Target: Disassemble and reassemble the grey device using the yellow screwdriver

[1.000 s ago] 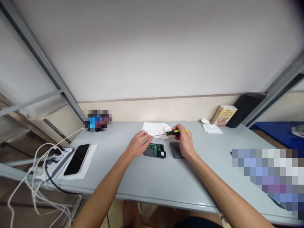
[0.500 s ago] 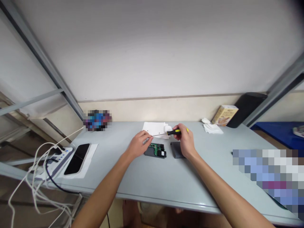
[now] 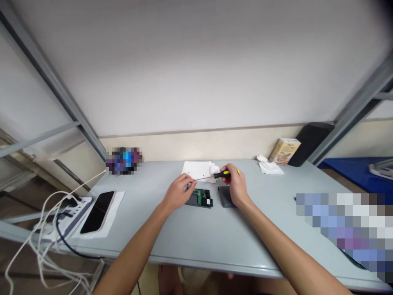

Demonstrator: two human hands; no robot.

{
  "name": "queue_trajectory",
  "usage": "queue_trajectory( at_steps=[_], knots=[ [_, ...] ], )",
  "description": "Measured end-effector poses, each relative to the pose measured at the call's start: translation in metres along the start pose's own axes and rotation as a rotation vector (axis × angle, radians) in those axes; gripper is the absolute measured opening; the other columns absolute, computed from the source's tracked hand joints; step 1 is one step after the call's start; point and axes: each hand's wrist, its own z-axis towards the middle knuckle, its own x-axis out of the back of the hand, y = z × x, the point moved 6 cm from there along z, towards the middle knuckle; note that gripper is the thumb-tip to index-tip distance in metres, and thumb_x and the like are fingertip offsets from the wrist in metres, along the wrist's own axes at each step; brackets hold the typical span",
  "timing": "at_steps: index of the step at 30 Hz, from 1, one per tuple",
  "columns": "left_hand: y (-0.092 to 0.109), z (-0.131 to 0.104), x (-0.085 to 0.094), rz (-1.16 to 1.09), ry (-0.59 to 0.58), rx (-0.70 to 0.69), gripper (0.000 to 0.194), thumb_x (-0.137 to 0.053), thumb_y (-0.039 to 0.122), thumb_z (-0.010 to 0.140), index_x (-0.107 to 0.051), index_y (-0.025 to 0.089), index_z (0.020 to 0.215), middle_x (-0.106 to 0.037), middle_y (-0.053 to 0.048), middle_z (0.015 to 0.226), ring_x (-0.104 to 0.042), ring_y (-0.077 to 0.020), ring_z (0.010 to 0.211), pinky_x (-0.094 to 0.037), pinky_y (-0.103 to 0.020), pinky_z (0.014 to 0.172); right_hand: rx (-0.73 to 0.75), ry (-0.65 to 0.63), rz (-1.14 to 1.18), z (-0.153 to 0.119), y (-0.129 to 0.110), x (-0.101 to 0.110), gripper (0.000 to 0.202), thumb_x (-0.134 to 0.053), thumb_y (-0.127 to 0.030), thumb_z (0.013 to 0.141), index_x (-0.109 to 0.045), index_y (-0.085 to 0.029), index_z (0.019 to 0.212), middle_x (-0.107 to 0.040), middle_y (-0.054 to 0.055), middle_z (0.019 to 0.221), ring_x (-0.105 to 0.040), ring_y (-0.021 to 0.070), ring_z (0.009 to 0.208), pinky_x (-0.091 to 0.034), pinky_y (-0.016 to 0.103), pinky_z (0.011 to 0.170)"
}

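My right hand [image 3: 236, 185] is wrapped round the black and yellow handle of a screwdriver [image 3: 221, 174], whose thin shaft points left. The fingers of my left hand [image 3: 179, 190] are pinched together at the shaft's tip; whatever else they hold is too small to make out. Below them a green circuit board [image 3: 202, 197] in a dark grey casing lies on the table, its left part covered by my left hand. A dark grey cover [image 3: 226, 196] lies partly under my right hand. White paper [image 3: 196, 169] with small dark specks is behind the board.
On the left of the grey table [image 3: 196, 241] are a phone [image 3: 98, 212] on paper and a power strip [image 3: 69, 219] with tangled cables. Crumpled tissue [image 3: 270, 167], a yellowish box [image 3: 285, 151] and a black cylinder [image 3: 311, 143] stand back right. Blurred items are at both sides.
The camera view has shifted slightly, moving the table items a little left and down in the picture. Both hands keep their hold around the screwdriver.
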Motion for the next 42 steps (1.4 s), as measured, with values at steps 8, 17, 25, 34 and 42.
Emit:
queue_trajectory(
  at_steps=[8, 17, 25, 34, 42],
  knots=[
    [-0.001, 0.000, -0.004, -0.014, -0.011, 0.034, 0.023, -0.055, 0.032, 0.104, -0.071, 0.021, 0.091, -0.065, -0.005, 0.092, -0.064, -0.0165, 0.085, -0.051, -0.029, 0.082, -0.002, 0.012, -0.025, 0.000, -0.004, 0.001, 0.037, -0.059, -0.054, 0.085, -0.066, -0.021, 0.070, -0.056, -0.003, 0.057, -0.049, 0.0134, 0.052, -0.037, 0.027, 0.053],
    [0.000, -0.001, -0.004, -0.021, -0.030, 0.030, 0.026, -0.052, 0.035, 0.106, -0.073, 0.021, 0.097, -0.066, -0.006, 0.096, -0.064, -0.0168, 0.088, -0.051, -0.029, 0.081, 0.020, 0.027, -0.017, 0.003, -0.007, 0.004, 0.035, -0.059, -0.051, 0.085, -0.066, -0.020, 0.068, -0.055, -0.003, 0.057, -0.049, 0.0121, 0.051, -0.036, 0.026, 0.051],
    [0.001, 0.001, -0.001, 0.027, -0.042, 0.024, 0.028, -0.053, 0.037, 0.105, -0.075, 0.021, 0.095, -0.067, -0.006, 0.095, -0.064, -0.0174, 0.086, -0.052, -0.031, 0.082, 0.103, 0.039, -0.036, 0.001, -0.017, 0.006, 0.035, -0.058, -0.051, 0.087, -0.065, -0.021, 0.069, -0.055, -0.002, 0.058, -0.049, 0.0128, 0.052, -0.036, 0.027, 0.052],
    [0.001, 0.000, -0.005, 0.038, -0.080, 0.018, 0.026, -0.054, 0.035, 0.105, -0.076, 0.022, 0.099, -0.066, -0.005, 0.096, -0.063, -0.0166, 0.086, -0.051, -0.029, 0.080, 0.080, 0.003, -0.053, 0.001, -0.016, 0.004, 0.035, -0.059, -0.051, 0.086, -0.065, -0.021, 0.068, -0.053, -0.003, 0.054, -0.048, 0.0133, 0.051, -0.035, 0.027, 0.052],
    [-0.002, -0.001, -0.005, 0.032, -0.074, 0.013, 0.025, -0.055, 0.035, 0.105, -0.076, 0.022, 0.100, -0.067, -0.005, 0.097, -0.064, -0.0171, 0.087, -0.051, -0.030, 0.081, 0.122, -0.038, -0.087, 0.001, -0.017, 0.002, 0.039, -0.058, -0.054, 0.089, -0.065, -0.022, 0.069, -0.054, -0.003, 0.057, -0.049, 0.0137, 0.053, -0.038, 0.028, 0.054]
  ],
)
